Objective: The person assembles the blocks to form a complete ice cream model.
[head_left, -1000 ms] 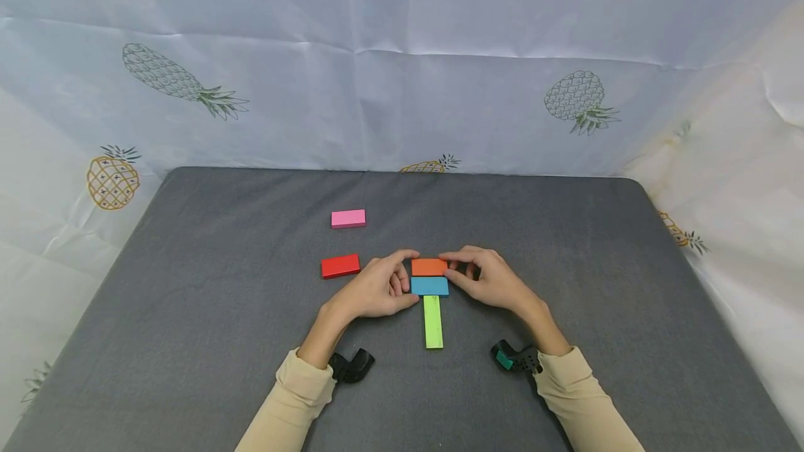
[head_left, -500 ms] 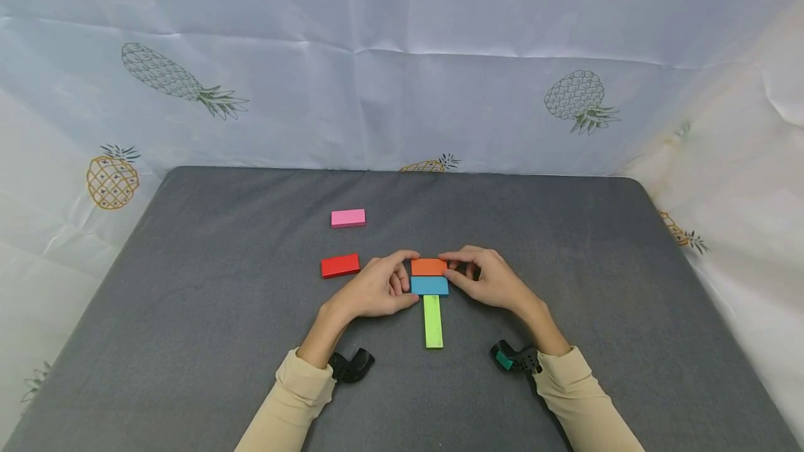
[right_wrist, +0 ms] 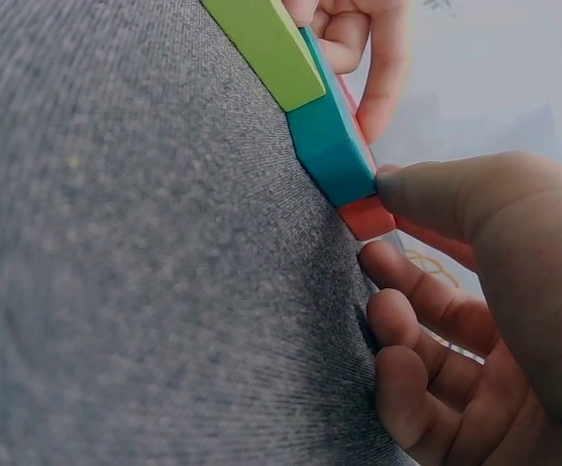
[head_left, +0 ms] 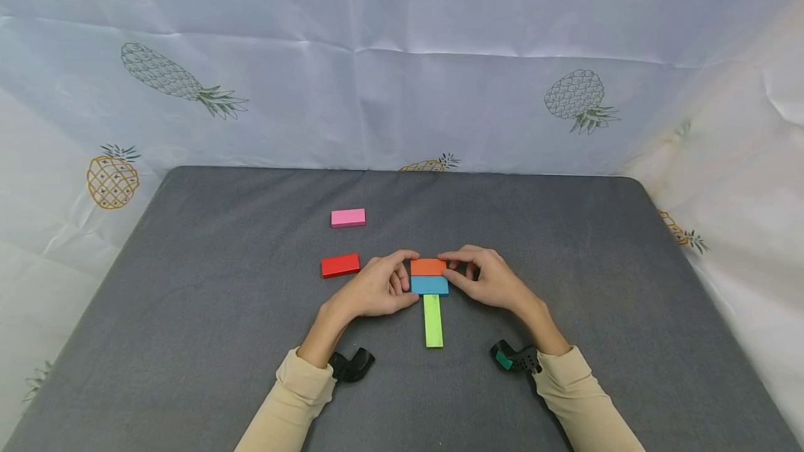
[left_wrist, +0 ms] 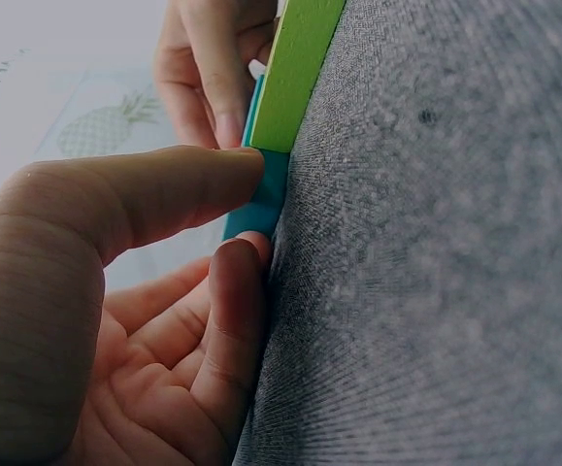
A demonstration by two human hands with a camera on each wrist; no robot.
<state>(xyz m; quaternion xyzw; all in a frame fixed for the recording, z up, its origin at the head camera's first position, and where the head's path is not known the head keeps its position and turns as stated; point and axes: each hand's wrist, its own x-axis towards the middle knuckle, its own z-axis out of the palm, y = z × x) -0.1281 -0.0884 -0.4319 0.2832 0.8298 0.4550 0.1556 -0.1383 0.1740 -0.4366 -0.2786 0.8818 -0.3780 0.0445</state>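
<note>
The likeliest trouble is a twist in the little row of blocks, because the two hands press on it unevenly. The left hand (head_left: 380,289) spans the pair at its 9 o'clock end, thumb on the near edge of the blue block (head_left: 430,285) and forefinger at the far corner of the orange block (head_left: 428,267), so it pinches both together. The right hand (head_left: 486,277) pinches only the 3 o'clock end of the orange block, its thumb close to the seam with the blue. A harder squeeze there could swing the orange block out of line or open that seam. The green block (head_left: 433,323), running toward 6 o'clock from the blue one on the desk (head_left: 220,298), has no finger steadying it; in the left wrist view the left thumb lies right at its end, so a slip could knock it crooked or push it off. The desk's surface looks like cloth, and a drag could ruck it and shift all three. Letting go carelessly might pull a corner along. At 9 o'clock, the red block (head_left: 340,266) lies just beside the left hand's knuckles and could be bumped; the pink block (head_left: 348,217), at 10 o'clock, seems safely apart.
</note>
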